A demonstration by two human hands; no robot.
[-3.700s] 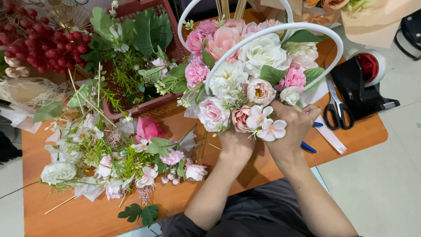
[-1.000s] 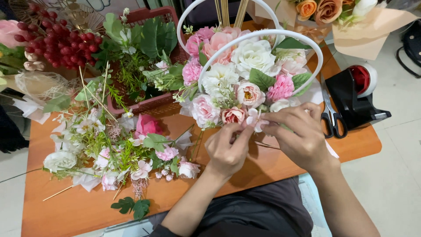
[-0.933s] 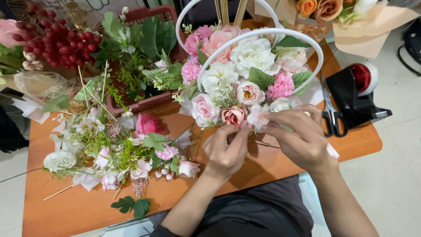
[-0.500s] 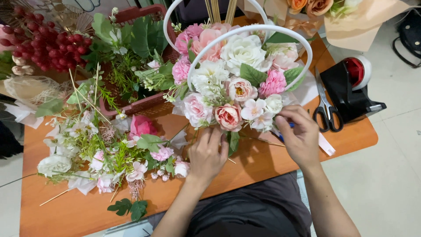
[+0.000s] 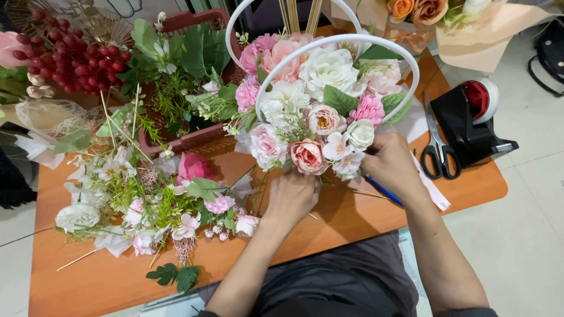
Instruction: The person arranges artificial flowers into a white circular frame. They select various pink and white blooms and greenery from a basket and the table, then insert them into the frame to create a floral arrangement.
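Gripping the stems under the flower arrangement with the left hand, fingers curled closed around the base just below the peach-pink rose. Pressing the right hand against the lower right edge of the same arrangement, beside the small white bloom; fingers bent inward, whether pinching a stem or only touching not determinable. Sitting directly above both hands: white roses, pink carnations and green leaves, framed by two white hoops arching over the top. Lying just under the right wrist: a blue pen and a white paper strip. Resting further right of that hand: black-handled scissors, then a black tape dispenser with a red roll, near the edge of the orange table. Spreading left of the left hand, close but apart: loose pink and white flowers with greenery. Standing beyond those, up and left of the grip: a red basket of foliage and a cluster of red berries.
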